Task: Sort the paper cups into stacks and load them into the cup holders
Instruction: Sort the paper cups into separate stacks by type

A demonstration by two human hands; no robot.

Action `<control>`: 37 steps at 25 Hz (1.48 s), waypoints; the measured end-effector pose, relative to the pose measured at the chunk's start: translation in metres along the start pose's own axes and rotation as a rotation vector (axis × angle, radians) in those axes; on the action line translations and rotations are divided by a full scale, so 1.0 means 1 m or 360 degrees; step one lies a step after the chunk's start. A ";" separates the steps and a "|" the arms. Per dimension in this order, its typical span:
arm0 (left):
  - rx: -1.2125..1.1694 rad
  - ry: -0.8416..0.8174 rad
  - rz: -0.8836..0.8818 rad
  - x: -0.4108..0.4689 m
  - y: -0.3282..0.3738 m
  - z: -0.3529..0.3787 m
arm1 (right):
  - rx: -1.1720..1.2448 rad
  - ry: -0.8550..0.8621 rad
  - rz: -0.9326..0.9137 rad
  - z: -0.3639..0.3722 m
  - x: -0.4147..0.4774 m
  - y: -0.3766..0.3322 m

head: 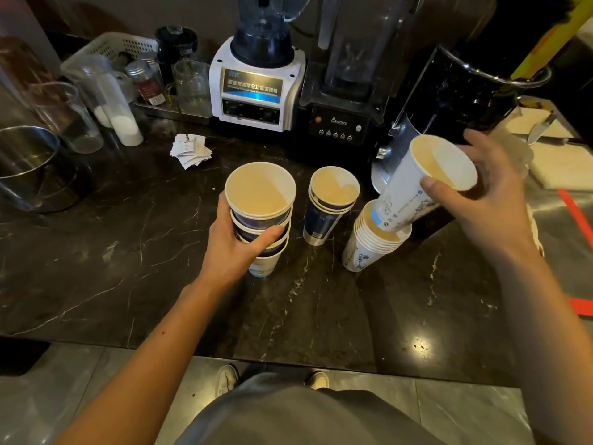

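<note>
My left hand [234,244] grips a mixed stack of paper cups [261,200], dark blue ones on top and a white one at the bottom, held just above the dark marble counter. A short stack of dark blue cups [324,216] stands upright in the middle. To its right a stack of white cups [365,248] leans on the counter. My right hand [481,200] holds one tall white cup [417,184], tilted, with its base entering the top of the white stack.
A white blender [256,88] and a black blender [346,91] stand at the back. Clear tubes [106,104], a steel pot [25,165] and a basket sit at the left. Paper slips [191,150] lie behind the cups. A cutting board with a knife [545,146] is at the right.
</note>
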State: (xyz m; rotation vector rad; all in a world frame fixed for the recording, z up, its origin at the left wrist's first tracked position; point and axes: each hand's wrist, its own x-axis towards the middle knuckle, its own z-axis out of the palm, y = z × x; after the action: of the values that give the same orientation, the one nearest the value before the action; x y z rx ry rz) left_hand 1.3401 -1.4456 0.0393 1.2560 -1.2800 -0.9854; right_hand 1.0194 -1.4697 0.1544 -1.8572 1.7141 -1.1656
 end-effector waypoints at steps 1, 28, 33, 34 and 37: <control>0.0009 0.0003 0.0010 0.000 -0.001 0.001 | -0.0081 -0.0036 0.0025 0.002 -0.004 0.007; -0.0086 -0.0046 0.0130 0.005 -0.014 -0.002 | -0.0144 -0.1016 -0.0675 0.134 0.003 -0.098; -0.0085 -0.0039 0.0102 0.007 -0.011 -0.002 | 0.0428 -0.0336 -0.0712 0.098 0.029 -0.114; -0.0073 -0.0036 0.0102 0.006 -0.011 -0.001 | 0.0509 -0.0220 -0.0710 0.086 0.039 -0.114; -0.0054 -0.0025 0.0087 0.005 -0.011 -0.002 | 0.0575 -0.0028 -0.0593 0.061 0.056 -0.102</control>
State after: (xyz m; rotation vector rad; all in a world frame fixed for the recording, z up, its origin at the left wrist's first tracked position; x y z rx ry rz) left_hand 1.3435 -1.4513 0.0289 1.1836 -1.2976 -0.9758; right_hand 1.1275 -1.5183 0.2114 -1.9868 1.0782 -1.4766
